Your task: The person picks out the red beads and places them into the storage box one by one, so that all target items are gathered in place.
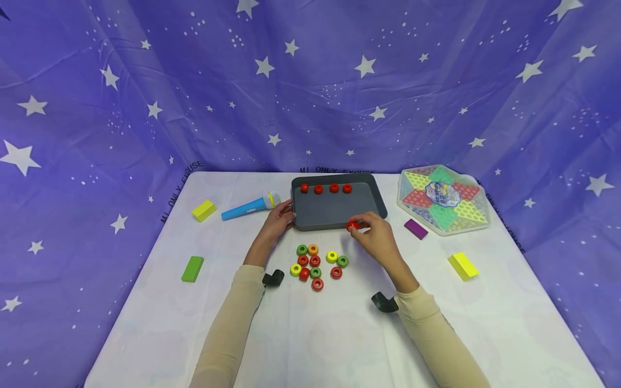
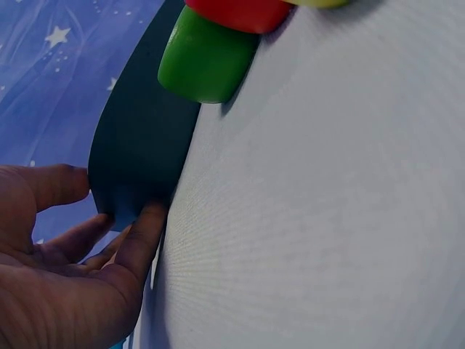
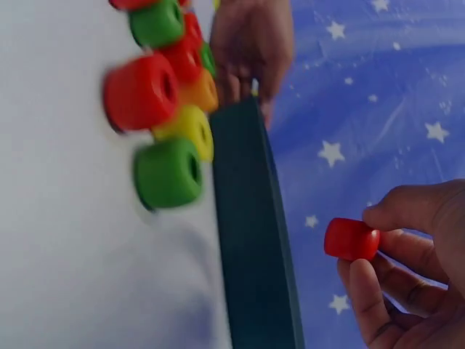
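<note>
My right hand (image 1: 372, 235) pinches a red bead (image 3: 352, 239) between thumb and fingertips, just over the front wall of a dark grey tray (image 1: 335, 211) near its right corner. Four-sided and shallow, the tray carries several red beads (image 1: 333, 188) in a row along its back. At the tray's left end, my left hand (image 1: 278, 220) holds the front corner, thumb at the rim and fingers low against the wall, as the left wrist view shows. On the cloth before the tray lie loose beads in red, green (image 1: 342, 261), yellow (image 1: 332, 256) and orange (image 1: 313, 249).
Left of the tray are a blue toy microphone (image 1: 249, 207), a yellow block (image 1: 204, 210) and a green block (image 1: 192, 269). To the right lie a star-patterned game board (image 1: 443, 199), a purple block (image 1: 415, 229) and another yellow block (image 1: 463, 266). Starry purple fabric (image 1: 320, 86) hangs behind.
</note>
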Tool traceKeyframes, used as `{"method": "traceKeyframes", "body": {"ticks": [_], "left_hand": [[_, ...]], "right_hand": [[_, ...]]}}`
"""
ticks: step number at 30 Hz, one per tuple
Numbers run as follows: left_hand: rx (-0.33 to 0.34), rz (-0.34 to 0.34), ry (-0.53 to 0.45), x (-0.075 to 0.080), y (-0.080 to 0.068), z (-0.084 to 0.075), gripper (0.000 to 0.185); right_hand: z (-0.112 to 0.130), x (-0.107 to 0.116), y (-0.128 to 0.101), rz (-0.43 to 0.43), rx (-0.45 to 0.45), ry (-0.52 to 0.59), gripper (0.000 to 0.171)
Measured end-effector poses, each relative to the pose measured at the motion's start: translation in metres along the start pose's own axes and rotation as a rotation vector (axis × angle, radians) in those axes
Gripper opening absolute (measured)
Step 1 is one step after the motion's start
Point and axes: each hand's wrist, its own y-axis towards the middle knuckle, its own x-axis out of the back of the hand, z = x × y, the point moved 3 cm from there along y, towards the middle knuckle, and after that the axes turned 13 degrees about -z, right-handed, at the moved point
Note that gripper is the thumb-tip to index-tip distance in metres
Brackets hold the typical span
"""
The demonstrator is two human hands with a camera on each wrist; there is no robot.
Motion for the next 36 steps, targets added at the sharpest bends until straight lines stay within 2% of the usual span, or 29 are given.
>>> {"method": "traceKeyframes", "body": {"ticks": [8, 13, 19, 26, 36], "left_hand": [[-0.002, -0.022, -0.006, -0.003, 0.002, 0.004, 0.054], [-0.009, -0.007, -0.022, -0.003, 0.001, 0.005, 0.054], [-0.01, -0.015, -0.014, -0.001, 0.002, 0.004, 0.054], [-0.003, -0.022, 0.001, -0.002, 0.0, 0.004, 0.054], [-0.017, -0.029, -0.001, -0.001, -0.001, 0.003, 0.054]], "right_hand": [[-0.027, 0.003, 0.03, -0.061, -0.052, 0.014, 0.019], [-0.044, 0.0, 0.044, -0.084, -0.093, -0.015, 0.021], [-0.055, -0.004, 0.067, -0.064, -0.101, -0.058, 0.023], [-0.065, -0.009, 0.094, -0.03, -0.191, -0.071, 0.021], [-0.076, -0.02, 0.122, -0.012, -0.234, -0.119, 0.022]]}}
